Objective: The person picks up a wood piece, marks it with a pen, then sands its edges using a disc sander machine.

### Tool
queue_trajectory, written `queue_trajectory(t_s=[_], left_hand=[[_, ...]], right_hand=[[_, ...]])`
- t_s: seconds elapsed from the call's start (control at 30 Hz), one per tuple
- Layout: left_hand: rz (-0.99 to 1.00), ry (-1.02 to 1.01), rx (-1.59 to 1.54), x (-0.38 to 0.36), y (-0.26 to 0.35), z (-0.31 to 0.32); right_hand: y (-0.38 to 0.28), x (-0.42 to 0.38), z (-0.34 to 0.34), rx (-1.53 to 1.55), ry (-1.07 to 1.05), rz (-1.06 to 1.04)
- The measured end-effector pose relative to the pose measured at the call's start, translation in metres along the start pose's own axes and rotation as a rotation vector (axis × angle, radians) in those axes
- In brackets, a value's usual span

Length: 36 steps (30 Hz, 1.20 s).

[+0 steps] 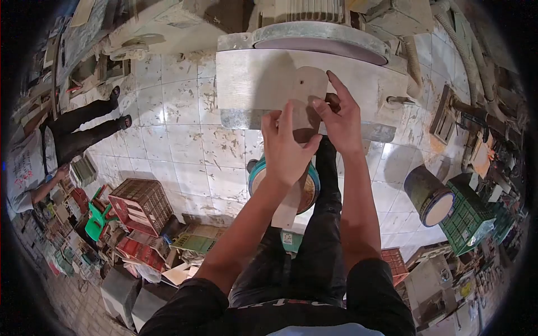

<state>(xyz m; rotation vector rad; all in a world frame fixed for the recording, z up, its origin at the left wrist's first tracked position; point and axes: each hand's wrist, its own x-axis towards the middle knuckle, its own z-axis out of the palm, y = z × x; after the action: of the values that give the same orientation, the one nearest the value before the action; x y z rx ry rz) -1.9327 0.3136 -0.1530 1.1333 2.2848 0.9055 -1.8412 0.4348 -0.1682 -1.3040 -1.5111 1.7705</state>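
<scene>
Left hand (287,151), right hand (343,123): fingers gripping wooden board (304,106), far end over pale worktable (244,78). Brown crate (157,197) near left; green crate (466,219) right, beside drum (420,192). Crate contents too unclear to tell.

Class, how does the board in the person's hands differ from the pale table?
The board has a rounded far end; the table has straight long edges. The board is narrow; the table is much broader. Left hand and right hand hold the board; neither holds the table. Both look pale.
</scene>
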Motion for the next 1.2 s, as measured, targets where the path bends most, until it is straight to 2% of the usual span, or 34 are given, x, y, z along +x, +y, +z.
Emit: queue_trajectory(t_s=[0.23,0.47,0.57,0.67,0.73,0.77,0.8,0.83,0.87,0.9,0.97,1.03,1.07,1.13,1.2], left_hand=[[0.029,0.059,-0.124,-0.013,0.012,-0.030],[0.065,0.094,-0.056,-0.014,0.016,-0.043],[0.012,0.083,-0.056,-0.013,0.018,-0.046],[0.101,0.142,0.001,-0.012,0.012,-0.043],[-0.019,0.130,-0.209,-0.014,0.001,-0.039],[-0.019,0.128,-0.210,-0.009,0.001,-0.042],[-0.151,0.011,-0.328,-0.002,0.002,-0.046],[-0.283,-0.107,-0.445,0.004,0.001,-0.048],[-0.283,-0.107,-0.446,0.009,-0.005,-0.040],[-0.275,-0.069,-0.479,0.012,-0.015,-0.029],[-0.263,-0.026,-0.517,0.021,-0.029,-0.007],[-0.492,-0.059,-0.667,0.031,-0.030,0.014],[-0.495,-0.054,-0.673,0.035,-0.025,0.023],[-0.640,-0.013,-0.880,0.039,-0.017,0.039],[-0.680,-0.084,-0.830,0.041,-0.017,0.048]], right_hand=[[-0.030,-0.017,0.004,0.112,-0.035,-0.019],[-0.040,-0.020,0.015,0.160,-0.039,-0.026],[-0.035,-0.021,0.018,0.166,-0.039,-0.037],[-0.030,-0.020,0.019,0.160,-0.018,-0.026],[-0.024,-0.019,0.019,0.162,-0.017,-0.012],[-0.022,-0.019,0.018,0.163,-0.015,-0.001],[-0.020,-0.020,0.017,0.163,-0.013,0.000],[-0.018,-0.022,0.016,0.031,0.003,0.020],[-0.015,-0.025,0.016,-0.099,0.018,0.039],[-0.011,-0.033,0.015,-0.100,0.018,0.039],[0.005,-0.057,0.010,-0.617,-0.010,-0.122],[0.031,-0.077,0.001,-0.727,0.037,-0.185],[0.043,-0.084,-0.006,-0.832,0.086,-0.243],[0.056,-0.085,-0.029,-0.884,0.106,-0.207],[0.064,-0.072,-0.056,-0.975,0.076,-0.352]])
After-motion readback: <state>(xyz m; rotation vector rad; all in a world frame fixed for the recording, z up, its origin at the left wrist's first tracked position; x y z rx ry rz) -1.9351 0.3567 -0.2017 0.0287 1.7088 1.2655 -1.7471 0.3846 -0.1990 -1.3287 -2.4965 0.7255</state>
